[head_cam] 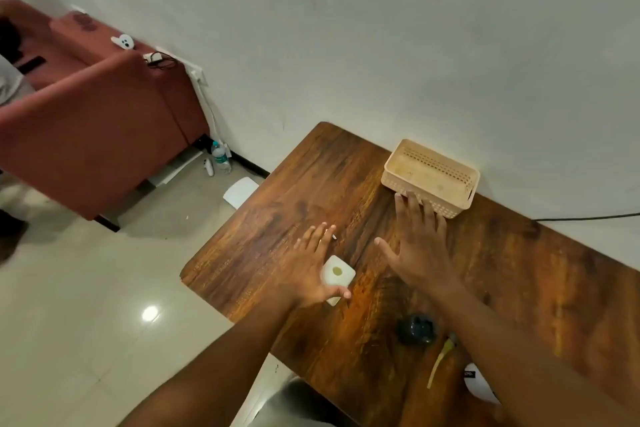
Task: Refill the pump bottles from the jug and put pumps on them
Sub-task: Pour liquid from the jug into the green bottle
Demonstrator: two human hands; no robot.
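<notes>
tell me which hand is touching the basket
The right hand: its fingertips rest against the near wall of the beige basket. The left hand is apart from it, beside the white bottle.

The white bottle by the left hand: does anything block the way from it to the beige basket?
Nothing visible does. Bare table lies between the white bottle and the basket; only the right hand reaches across, fingertips at the basket's near wall.

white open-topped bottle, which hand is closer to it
Left. The left hand rests against the white bottle, thumb at its base. The right hand is apart, fingertips reaching the beige basket.
</notes>
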